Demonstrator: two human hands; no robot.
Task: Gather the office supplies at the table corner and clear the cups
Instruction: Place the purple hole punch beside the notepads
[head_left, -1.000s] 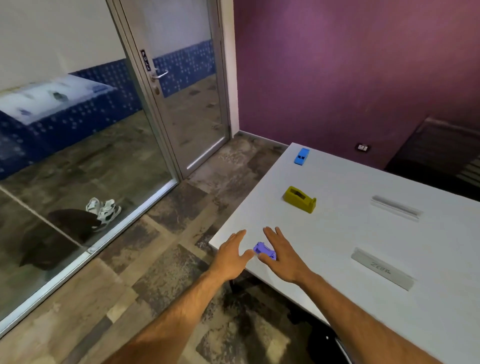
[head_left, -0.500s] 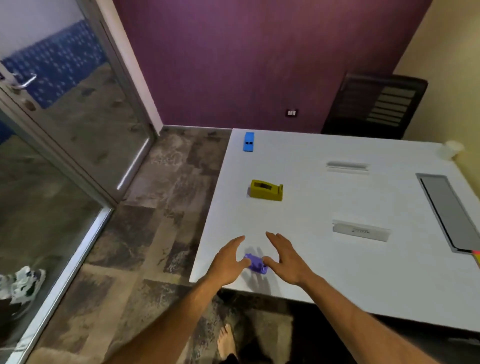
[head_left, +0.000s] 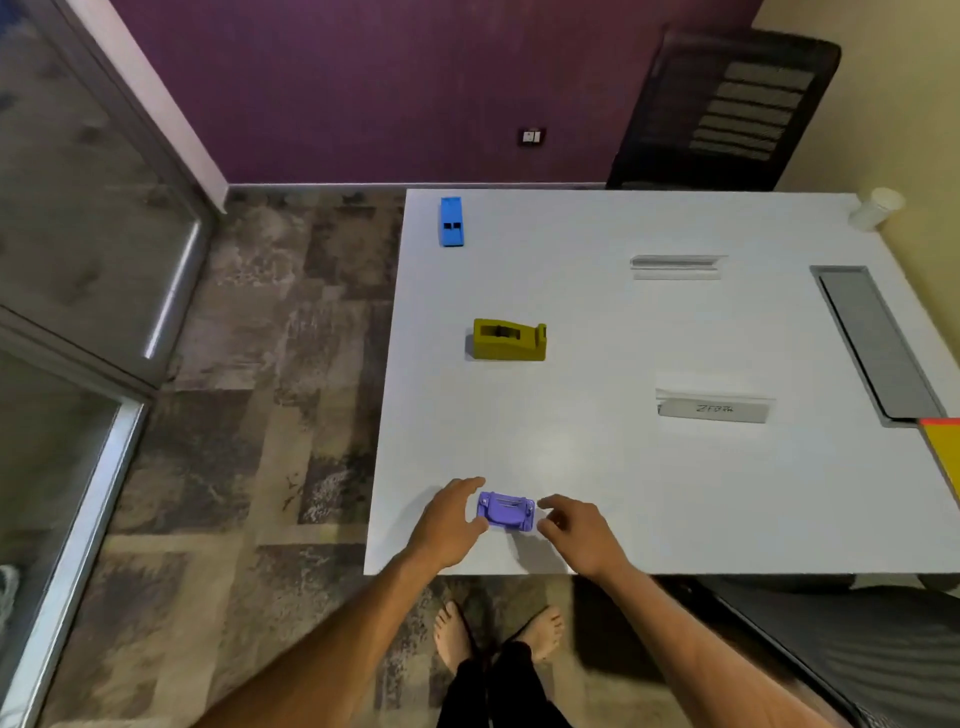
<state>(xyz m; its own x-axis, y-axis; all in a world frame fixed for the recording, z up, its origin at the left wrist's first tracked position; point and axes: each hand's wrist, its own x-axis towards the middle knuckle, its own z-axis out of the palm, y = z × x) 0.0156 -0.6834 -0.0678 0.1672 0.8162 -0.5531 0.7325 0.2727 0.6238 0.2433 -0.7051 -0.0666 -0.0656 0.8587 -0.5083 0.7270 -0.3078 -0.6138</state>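
A small purple hole punch (head_left: 506, 511) lies near the front left corner of the white table (head_left: 597, 462). My left hand (head_left: 449, 525) sits at its left end, thumb and fingertips touching it. My right hand (head_left: 574, 530) hovers just off its right end with the fingers curled and apart. Further back along the left edge stand a yellow tape dispenser (head_left: 509, 340) and a blue stapler (head_left: 451, 221). A white paper cup (head_left: 877, 208) stands at the far right corner.
Two grey name plates (head_left: 675, 266) (head_left: 714, 408) lie mid-table, beside a grey cable hatch (head_left: 878, 338) and a yellow sheet (head_left: 943, 447) at the right edge. One black chair (head_left: 727, 104) stands behind the table, another (head_left: 857, 639) at front right. Glass door at left.
The view has swung right and down, so the whole table and my feet now show. Both hands have stayed on either side of the purple punch and closed in slightly.
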